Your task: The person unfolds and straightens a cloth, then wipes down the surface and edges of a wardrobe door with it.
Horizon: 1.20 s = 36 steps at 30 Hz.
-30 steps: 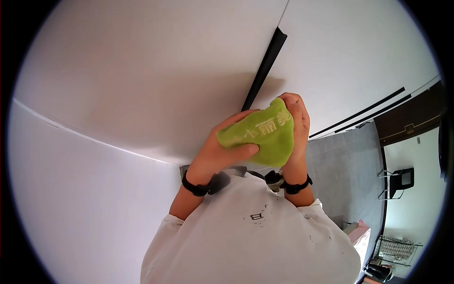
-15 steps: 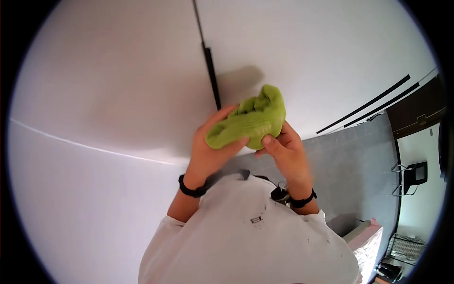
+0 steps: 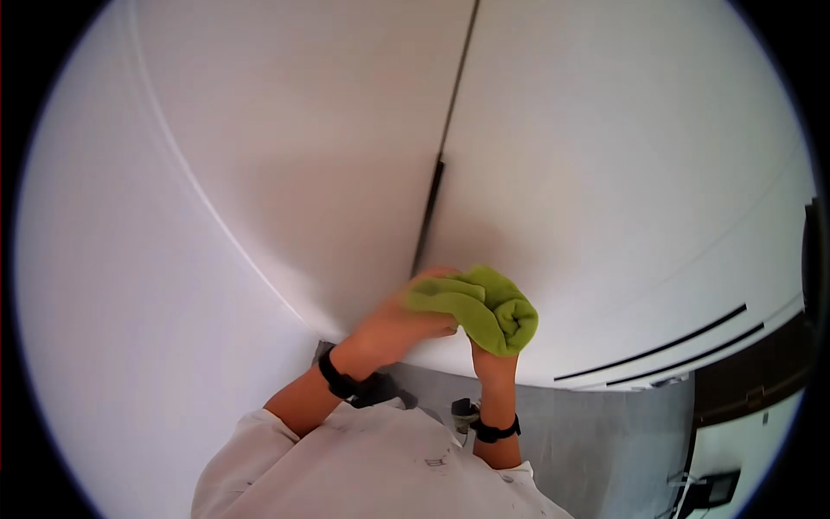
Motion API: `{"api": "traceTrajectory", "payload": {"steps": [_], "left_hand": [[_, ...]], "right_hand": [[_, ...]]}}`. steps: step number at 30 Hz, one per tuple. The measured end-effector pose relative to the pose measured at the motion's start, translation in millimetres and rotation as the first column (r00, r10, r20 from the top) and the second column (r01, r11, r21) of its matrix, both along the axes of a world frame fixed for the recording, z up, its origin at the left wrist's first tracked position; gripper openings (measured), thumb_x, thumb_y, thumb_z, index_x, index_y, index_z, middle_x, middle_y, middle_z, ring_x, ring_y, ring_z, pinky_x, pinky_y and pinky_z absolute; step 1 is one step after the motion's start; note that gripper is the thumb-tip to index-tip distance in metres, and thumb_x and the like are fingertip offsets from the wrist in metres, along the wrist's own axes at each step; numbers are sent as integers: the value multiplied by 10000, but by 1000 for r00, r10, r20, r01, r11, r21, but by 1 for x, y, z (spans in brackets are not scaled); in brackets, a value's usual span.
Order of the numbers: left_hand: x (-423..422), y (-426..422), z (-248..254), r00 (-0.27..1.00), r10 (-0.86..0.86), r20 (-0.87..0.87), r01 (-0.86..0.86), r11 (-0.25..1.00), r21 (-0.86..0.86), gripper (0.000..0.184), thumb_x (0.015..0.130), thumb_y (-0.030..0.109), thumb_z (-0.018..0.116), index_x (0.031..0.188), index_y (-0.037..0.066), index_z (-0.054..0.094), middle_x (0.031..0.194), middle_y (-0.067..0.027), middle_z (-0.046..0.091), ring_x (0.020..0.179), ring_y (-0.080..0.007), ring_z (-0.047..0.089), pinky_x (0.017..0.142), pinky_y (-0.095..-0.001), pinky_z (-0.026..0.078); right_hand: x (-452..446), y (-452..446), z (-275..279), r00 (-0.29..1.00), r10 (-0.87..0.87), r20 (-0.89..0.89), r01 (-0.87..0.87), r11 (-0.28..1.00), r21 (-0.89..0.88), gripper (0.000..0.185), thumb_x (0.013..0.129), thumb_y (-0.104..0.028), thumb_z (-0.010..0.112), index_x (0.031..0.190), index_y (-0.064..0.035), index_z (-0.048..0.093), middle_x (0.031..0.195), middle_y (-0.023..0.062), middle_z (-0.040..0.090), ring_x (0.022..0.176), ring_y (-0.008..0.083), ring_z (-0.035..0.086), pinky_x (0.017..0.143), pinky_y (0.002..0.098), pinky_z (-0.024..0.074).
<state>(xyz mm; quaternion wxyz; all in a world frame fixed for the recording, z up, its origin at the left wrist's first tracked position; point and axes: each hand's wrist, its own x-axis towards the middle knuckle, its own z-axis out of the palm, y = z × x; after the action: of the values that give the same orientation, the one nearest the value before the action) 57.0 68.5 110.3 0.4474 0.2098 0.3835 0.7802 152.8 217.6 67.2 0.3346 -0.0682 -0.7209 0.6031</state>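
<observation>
- Green cloth [image 3: 484, 307], thick and soft-looking, is what we see between the two hands, in front of the white panels and above the shirt front. It is bunched up, with a curled, spiral fold at its right end and looser folds toward its left end.
- We see the left hand [image 3: 393, 327] closed around the left end of the cloth, some fingers reaching over its upper edge; the fingers are a little blurred.
- We find the right hand [image 3: 494, 368] under and behind the curled end, mostly covered by it. We cannot tell how its fingers stand.
- We note a black band on each wrist, the left band [image 3: 339, 376] and the right band [image 3: 499, 431], and a white shirt [image 3: 372, 471] with small dark marks on its front.
- Beyond the hands we see white panels [image 3: 346, 112] split by a dark seam, with a black strip [image 3: 432, 203] along its lower part.
- To the right we see two more thin dark strips [image 3: 666, 337], grey floor [image 3: 575, 441], a dark brown panel [image 3: 752, 368] and, near the lower corner, a black chair [image 3: 716, 490].
</observation>
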Motion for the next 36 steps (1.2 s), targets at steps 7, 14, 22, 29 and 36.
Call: {"api": "traceTrajectory", "payload": {"steps": [7, 14, 22, 29, 36], "left_hand": [[-10, -6, 17, 927, 304, -217, -299, 952, 58, 367, 858, 18, 619, 1209, 9, 512, 1148, -84, 593, 1069, -196, 585, 884, -333, 504], [-14, 25, 60, 831, 214, -514, -253, 967, -5, 318, 899, 112, 620, 1192, 17, 539, 1130, -78, 614, 1037, -180, 605, 858, -321, 511], [-41, 82, 131, 908, 188, -375, -139, 978, 153, 410, 949, 271, 581, 1249, -3, 528, 1180, -78, 606, 1056, -166, 606, 885, -324, 509], [-69, 35, 144, 769, 385, -510, -306, 923, 235, 389, 964, 292, 555, 1213, -6, 530, 1141, -91, 623, 1041, -165, 611, 863, -306, 502], [-81, 34, 127, -287, 430, -856, -708, 507, 492, 326, 940, 353, 584, 1031, 41, 550, 644, -57, 612, 576, -162, 612, 539, -314, 485]], "right_hand": [[-20, -6, 26, 995, 88, -38, -89, 996, -26, 686, 716, -52, 775, 1296, -43, 408, 1228, 98, 483, 1105, 191, 517, 872, 316, 464], [-9, 46, 95, 907, 242, -344, -271, 962, -39, 590, 810, 20, 682, 1318, -36, 387, 1264, 104, 476, 1168, 205, 497, 964, 349, 434], [-36, 94, 160, 872, 124, -474, -115, 992, 49, 494, 829, 51, 654, 1253, -45, 420, 1168, 100, 527, 1113, 181, 517, 964, 335, 441], [-68, 58, 180, 870, 5, -493, 168, 937, 307, 544, 805, -27, 727, 1256, -34, 424, 1102, 102, 544, 970, 177, 581, 822, 308, 522], [-57, 53, 190, 810, -249, -531, 514, 737, 439, 463, 753, -79, 792, 1144, -13, 553, 1090, 95, 551, 848, 150, 598, 635, 248, 524]]}}
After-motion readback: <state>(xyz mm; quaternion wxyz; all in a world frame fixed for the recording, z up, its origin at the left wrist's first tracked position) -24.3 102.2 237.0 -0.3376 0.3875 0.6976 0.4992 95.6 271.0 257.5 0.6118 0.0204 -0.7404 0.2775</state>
